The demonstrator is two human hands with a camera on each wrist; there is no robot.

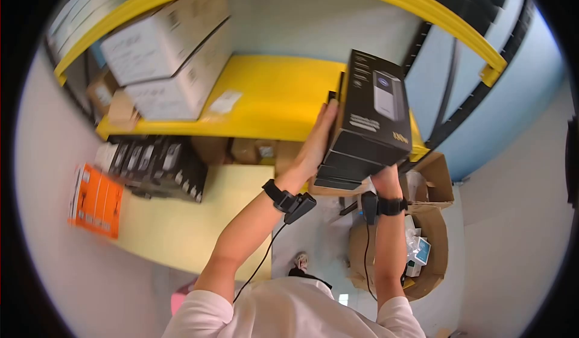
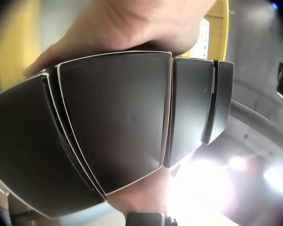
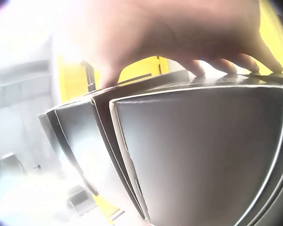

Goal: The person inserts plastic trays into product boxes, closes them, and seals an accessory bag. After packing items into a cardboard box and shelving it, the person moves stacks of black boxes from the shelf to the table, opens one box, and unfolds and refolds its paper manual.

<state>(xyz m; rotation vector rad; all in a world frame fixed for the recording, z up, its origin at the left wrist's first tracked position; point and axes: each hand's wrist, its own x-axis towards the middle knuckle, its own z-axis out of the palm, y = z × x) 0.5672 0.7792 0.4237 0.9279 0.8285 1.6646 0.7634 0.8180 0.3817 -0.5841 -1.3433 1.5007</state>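
Several black product boxes [image 1: 377,112], packed side by side, are held up between both hands in front of the yellow shelf. The nearest face bears a picture of a grey device and light print. My left hand [image 1: 315,142] grips the left side of the stack, its fingers reaching up along it. At the lower right, my right hand [image 1: 385,180] supports the other side, partly hidden by the boxes. The right wrist view shows its thumb and spread fingertips pressed on the box edges. Plain dark end panels [image 2: 115,122] with pale edges fill the left wrist view.
White cartons [image 1: 163,48] stand stacked on the left of the yellow shelf [image 1: 277,85]. More black boxes [image 1: 160,166] and an orange box [image 1: 96,199] sit on the pale table [image 1: 181,229]. An opened cardboard carton [image 1: 437,247] stands on the floor at right.
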